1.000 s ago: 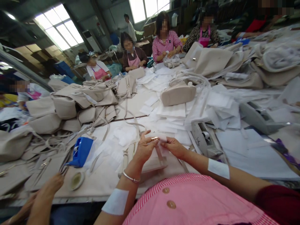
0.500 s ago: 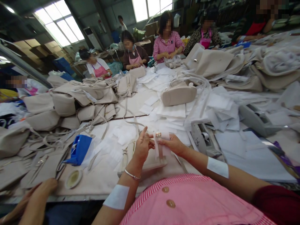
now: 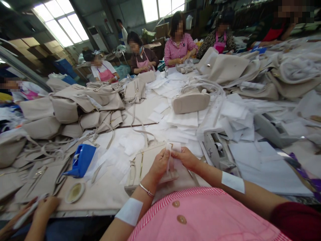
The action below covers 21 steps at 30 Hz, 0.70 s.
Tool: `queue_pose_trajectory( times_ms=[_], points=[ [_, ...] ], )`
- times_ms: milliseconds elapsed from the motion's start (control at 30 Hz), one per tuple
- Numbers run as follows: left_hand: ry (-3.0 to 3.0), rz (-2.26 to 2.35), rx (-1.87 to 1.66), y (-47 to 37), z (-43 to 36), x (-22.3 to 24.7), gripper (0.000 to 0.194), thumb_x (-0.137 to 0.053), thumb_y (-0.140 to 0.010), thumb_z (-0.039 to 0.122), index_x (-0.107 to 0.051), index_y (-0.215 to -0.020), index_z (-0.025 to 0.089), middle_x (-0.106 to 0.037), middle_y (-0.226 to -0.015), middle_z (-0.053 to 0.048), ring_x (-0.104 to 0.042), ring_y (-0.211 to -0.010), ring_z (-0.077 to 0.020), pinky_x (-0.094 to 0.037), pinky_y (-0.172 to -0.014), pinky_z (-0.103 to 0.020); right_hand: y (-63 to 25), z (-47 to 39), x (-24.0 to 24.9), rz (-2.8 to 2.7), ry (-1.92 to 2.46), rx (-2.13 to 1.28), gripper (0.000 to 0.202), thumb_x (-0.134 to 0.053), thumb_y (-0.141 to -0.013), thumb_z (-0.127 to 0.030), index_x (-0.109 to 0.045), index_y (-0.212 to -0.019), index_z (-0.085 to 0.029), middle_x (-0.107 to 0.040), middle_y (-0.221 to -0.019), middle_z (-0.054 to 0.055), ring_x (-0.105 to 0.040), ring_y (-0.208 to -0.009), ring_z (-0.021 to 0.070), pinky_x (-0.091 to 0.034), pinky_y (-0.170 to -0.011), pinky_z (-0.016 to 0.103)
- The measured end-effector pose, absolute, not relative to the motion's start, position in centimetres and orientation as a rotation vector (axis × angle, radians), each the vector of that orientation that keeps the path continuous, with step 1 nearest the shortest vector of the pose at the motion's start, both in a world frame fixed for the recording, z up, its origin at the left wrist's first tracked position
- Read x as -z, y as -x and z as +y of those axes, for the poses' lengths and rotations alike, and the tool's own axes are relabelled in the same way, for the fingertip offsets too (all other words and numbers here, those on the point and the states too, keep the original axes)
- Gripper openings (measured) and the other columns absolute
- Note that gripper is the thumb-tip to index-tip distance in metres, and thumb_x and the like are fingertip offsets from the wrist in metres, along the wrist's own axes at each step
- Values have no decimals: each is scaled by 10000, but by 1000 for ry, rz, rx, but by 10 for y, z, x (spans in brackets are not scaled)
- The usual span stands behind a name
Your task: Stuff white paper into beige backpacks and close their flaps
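A beige handbag [image 3: 150, 160] with a gold zipper lies in front of me at the table's near edge. Over its right part, my left hand [image 3: 161, 163] pinches the left side of a thin white wrapping sheet [image 3: 175, 147]. My right hand [image 3: 185, 157] grips the same sheet from the right, fingers closed, close to my left fingertips. A small gold buckle [image 3: 172, 145] shows at the top of the sheet, and a beige strap hangs below it, partly covered. The bag's thin handle rises behind my left hand.
Blue tape dispenser [image 3: 82, 160] and round dish [image 3: 75, 192] lie left; grey dispensers [image 3: 218, 150] stand right. Beige bags [image 3: 65, 108] pile up left. White sheets [image 3: 183, 118] and another bag [image 3: 191, 102] lie ahead. A neighbour's hands [image 3: 46, 206] are lower left; several people sit across.
My left hand has moved right and down, its spread fingers closing on the sheet. More of the handbag shows. The neighbour's hands at lower left now show a whitish object.
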<state>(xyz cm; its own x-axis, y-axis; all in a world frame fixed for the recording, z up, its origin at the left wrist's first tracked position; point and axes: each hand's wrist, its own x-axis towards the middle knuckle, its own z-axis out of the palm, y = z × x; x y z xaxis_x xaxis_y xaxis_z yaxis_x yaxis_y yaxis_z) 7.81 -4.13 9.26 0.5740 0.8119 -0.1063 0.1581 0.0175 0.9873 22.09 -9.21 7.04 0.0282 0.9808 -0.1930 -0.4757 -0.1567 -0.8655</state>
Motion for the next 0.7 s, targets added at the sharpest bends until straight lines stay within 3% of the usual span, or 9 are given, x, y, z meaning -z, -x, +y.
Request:
queue_pose_trajectory(
  times_ms=[133, 267, 367, 400, 467, 600, 700],
  points=[
    [-1275, 803, -665, -88, -54, -93, 459, -404, -929, 526, -618, -1171, 199, -619, -1235, -109, -523, -1219, -213, -345, -1099, -365, -222, -93, -67, -895, 1158, -1322, 397, -694, -720, -524, -708, -767, -130, -650, -696, 17, -569, -656, 161, -447, -609, 268],
    [-1323, 792, -669, -89, -53, -101, 478, -428, -919, 523, -590, -1217, 187, -604, -1241, -128, -455, -1292, -228, -313, -1126, -383, -227, -97, -72, -1197, 1464, -968, 399, -630, -780, -503, -641, -591, -152, -557, -548, 0, -459, -524, 119, -336, -515, 241],
    [-1299, 756, -529, -84, -51, -106, 512, -428, -909, 542, -549, -1250, 179, -660, -1054, -127, -641, -981, -234, -525, -860, -371, -235, -102, -81, -1346, 1593, -807, 377, -661, -760, -456, -595, -528, -166, -509, -477, 5, -427, -489, 113, -309, -497, 240],
    [-1271, 752, -457, -83, -52, -106, 533, -425, -903, 558, -530, -1263, 179, -670, -955, -111, -665, -805, -213, -552, -704, -340, -238, -103, -85, -1370, 1578, -846, 377, -656, -762, -451, -586, -523, -169, -504, -470, 4, -427, -486, 112, -310, -492, 237],
    [-1244, 779, -355, -82, -54, -105, 553, -430, -886, 587, -526, -1251, 183, -652, -785, -61, -600, -542, -156, -483, -477, -269, -243, -104, -89, -1359, 1470, -1029, 371, -635, -772, -463, -587, -551, -168, -519, -495, -4, -440, -495, 108, -328, -490, 228],
    [-1356, 855, -381, -87, -59, -100, 484, -437, -884, 579, -593, -1104, 177, -641, -728, -40, -512, -442, -106, -396, -413, -228, -248, -100, -92, -1018, 1295, -1365, 393, -619, -762, -536, -587, -652, -160, -511, -523, -31, -410, -468, 88, -340, -475, 226],
    [-1439, 881, -388, -91, -63, -96, 452, -385, -910, 562, -593, -988, 168, -666, -751, -64, -506, -441, -105, -387, -425, -234, -248, -96, -90, -921, 1338, -1401, 400, -619, -766, -536, -580, -634, -160, -448, -449, -51, -343, -410, 74, -284, -430, 220]
  ],
)
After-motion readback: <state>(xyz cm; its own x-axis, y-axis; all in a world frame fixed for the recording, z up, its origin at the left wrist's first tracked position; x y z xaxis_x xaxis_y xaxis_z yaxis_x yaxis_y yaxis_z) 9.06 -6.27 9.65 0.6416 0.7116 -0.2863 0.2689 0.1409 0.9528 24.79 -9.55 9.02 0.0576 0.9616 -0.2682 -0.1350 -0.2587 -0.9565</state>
